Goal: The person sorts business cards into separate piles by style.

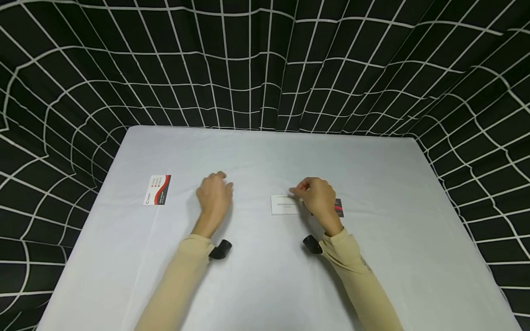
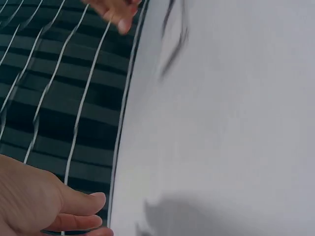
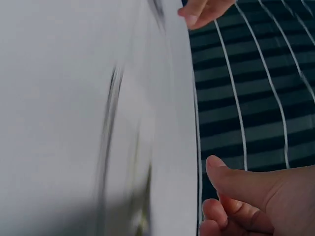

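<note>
A white card [image 1: 284, 205] with a faint printed line lies on the white table. My right hand [image 1: 319, 197] hovers at the card's right side, hiding part of it. Its thumb and fingertips reach over the card's upper edge. In the right wrist view a gap shows between that hand's thumb and loosely bent fingers, with nothing seen in it. Behind the right wrist pokes out a dark card with a red stripe [image 1: 339, 208]. My left hand [image 1: 214, 195] is above the table, its fingers relaxed and nothing in them. The cards look blurred in both wrist views.
A white, red and black business card [image 1: 157, 190] lies left of my left hand. Black cloth with a white grid [image 1: 248, 69] hangs beyond the table's far edge and at both sides. A small black device [image 1: 221, 249] sits at each wrist.
</note>
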{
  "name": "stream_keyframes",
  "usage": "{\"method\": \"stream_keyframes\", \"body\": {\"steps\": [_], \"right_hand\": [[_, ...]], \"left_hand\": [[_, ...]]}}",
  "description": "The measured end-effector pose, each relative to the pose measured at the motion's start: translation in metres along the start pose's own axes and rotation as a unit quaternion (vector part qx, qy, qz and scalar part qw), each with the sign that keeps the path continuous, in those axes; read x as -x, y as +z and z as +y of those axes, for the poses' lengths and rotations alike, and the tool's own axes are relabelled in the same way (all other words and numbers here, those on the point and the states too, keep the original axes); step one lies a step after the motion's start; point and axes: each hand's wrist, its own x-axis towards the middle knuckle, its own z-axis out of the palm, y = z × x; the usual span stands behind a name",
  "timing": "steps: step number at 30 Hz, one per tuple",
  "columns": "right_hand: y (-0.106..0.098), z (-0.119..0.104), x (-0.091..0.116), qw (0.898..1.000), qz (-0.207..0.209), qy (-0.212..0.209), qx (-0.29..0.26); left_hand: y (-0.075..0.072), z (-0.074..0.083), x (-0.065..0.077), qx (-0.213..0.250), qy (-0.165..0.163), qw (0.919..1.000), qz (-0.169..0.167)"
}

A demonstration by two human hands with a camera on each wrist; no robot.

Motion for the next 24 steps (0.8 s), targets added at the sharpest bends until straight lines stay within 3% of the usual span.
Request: {"method": "stream_keyframes", "body": {"steps": [3, 6, 9, 12, 15, 18, 21, 24], "right_hand": [[0.018, -0.037, -0.016, 0.998, -0.012, -0.053, 0.014], [0.04, -0.078, -0.029, 0.994, -0.045, -0.097, 0.011], [0.071, -0.118, -0.037, 0.985, -0.089, -0.144, 0.004], [0.104, -0.153, -0.041, 0.974, -0.128, -0.187, -0.001], [0.135, -0.18, -0.044, 0.962, -0.16, -0.222, -0.009], [0.161, -0.198, -0.048, 0.951, -0.18, -0.25, -0.018], [0.178, -0.206, -0.052, 0.951, -0.179, -0.25, -0.046], [0.186, -0.208, -0.057, 0.949, -0.175, -0.233, -0.117]], "left_hand": [[-0.03, -0.043, -0.002, 0.001, -0.062, 0.9977, 0.027], [-0.051, -0.078, 0.0, -0.012, -0.129, 0.9905, 0.045], [-0.057, -0.102, 0.004, -0.027, -0.188, 0.9804, 0.053], [-0.052, -0.118, 0.009, -0.035, -0.219, 0.974, 0.045], [-0.047, -0.128, 0.011, -0.033, -0.225, 0.9726, 0.05], [-0.046, -0.134, 0.011, -0.01, -0.212, 0.974, 0.078], [-0.051, -0.138, 0.01, 0.033, -0.176, 0.9779, 0.107], [-0.057, -0.142, 0.008, 0.093, -0.126, 0.9789, 0.13]]}}
